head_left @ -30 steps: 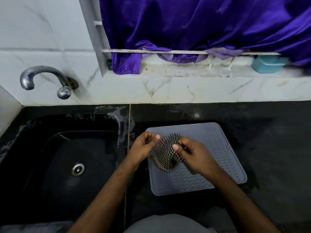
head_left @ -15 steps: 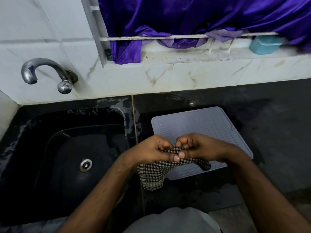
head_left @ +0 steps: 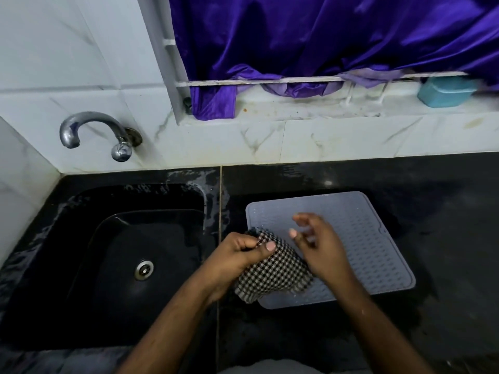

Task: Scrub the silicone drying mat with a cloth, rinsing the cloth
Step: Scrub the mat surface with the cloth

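Observation:
The grey silicone drying mat [head_left: 361, 238] lies flat on the black counter, just right of the sink. A black-and-white checked cloth [head_left: 278, 273], folded into a pad, rests on the mat's front left corner and hangs a little over its edge. My left hand [head_left: 237, 257] grips the cloth's left end, thumb on top. My right hand [head_left: 318, 247] hovers over the cloth's right side with its fingers loosely spread and motion-blurred, holding nothing.
A black sink [head_left: 129, 260] with a steel drain [head_left: 144, 269] sits to the left, its rim wet. A metal tap [head_left: 94, 130] juts from the tiled wall. A teal box [head_left: 445, 91] stands on the ledge under a purple curtain [head_left: 324, 36].
Both hands pinched the cloth a moment ago, holding it up at the mat's front edge. Now it is folded on the mat, and my right hand has let go.

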A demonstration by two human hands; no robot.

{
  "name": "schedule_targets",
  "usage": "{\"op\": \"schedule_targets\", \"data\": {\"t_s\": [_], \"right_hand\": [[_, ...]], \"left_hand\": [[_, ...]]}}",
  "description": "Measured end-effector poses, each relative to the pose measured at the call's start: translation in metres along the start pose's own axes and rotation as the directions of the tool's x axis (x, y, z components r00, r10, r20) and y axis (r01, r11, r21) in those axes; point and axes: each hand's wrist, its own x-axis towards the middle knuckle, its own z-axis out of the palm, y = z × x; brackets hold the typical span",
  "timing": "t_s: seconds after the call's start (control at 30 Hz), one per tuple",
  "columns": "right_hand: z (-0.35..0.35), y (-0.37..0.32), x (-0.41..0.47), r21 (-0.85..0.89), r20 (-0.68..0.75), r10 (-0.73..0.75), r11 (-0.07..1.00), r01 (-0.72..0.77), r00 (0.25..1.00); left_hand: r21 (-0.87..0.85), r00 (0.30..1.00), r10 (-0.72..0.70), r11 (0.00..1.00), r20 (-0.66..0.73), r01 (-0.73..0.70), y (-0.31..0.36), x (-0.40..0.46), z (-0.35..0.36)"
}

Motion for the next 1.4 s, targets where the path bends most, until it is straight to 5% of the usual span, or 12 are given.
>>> {"op": "schedule_targets", "data": {"t_s": [0.07,0.2,0.47,0.67,0.8,1.03,1.17,1.3,1.4], "right_hand": [[0.007,0.009,-0.023,0.108,-0.056,0.172,0.980,-0.165,0.983],[0.008,0.008,-0.044,0.408,0.308,0.395,0.767,-0.495,0.866],[-0.008,-0.004,-0.037,0.471,0.283,0.192,0.826,-0.311,0.940],[-0.016,0.003,-0.031,0.400,0.129,0.087,0.907,-0.132,0.988],[-0.016,0.000,-0.028,0.395,0.040,0.060,0.916,-0.070,0.997],[-0.024,-0.009,-0.019,-0.031,0.162,-0.144,0.988,0.151,0.976],[-0.031,-0.018,-0.012,-0.180,0.033,-0.197,0.963,0.200,0.980],[-0.035,-0.023,-0.003,0.034,0.177,-0.205,0.979,0.202,0.963],[-0.036,-0.026,-0.001,0.413,0.404,-0.155,0.910,-0.028,0.902]], "left_hand": [[-0.100,0.993,0.028,0.994,-0.117,-0.040,-0.006,0.000,0.010],[-0.320,0.966,-0.004,0.944,-0.260,-0.082,-0.009,0.002,0.026],[-0.401,0.939,-0.027,0.908,-0.343,-0.121,-0.018,-0.007,0.049],[-0.037,0.826,0.151,0.979,-0.543,-0.203,-0.021,-0.013,0.043],[0.376,0.724,0.374,0.911,-0.579,-0.170,-0.022,-0.010,0.031],[0.345,0.719,0.542,0.838,-0.436,-0.422,-0.013,-0.007,0.020],[0.390,0.673,0.594,0.802,-0.441,-0.452,-0.012,-0.009,0.023],[0.389,0.631,0.587,0.810,-0.508,-0.440,-0.009,-0.009,0.020],[0.267,0.676,0.539,0.841,-0.503,-0.472,-0.008,-0.007,0.024]]}}
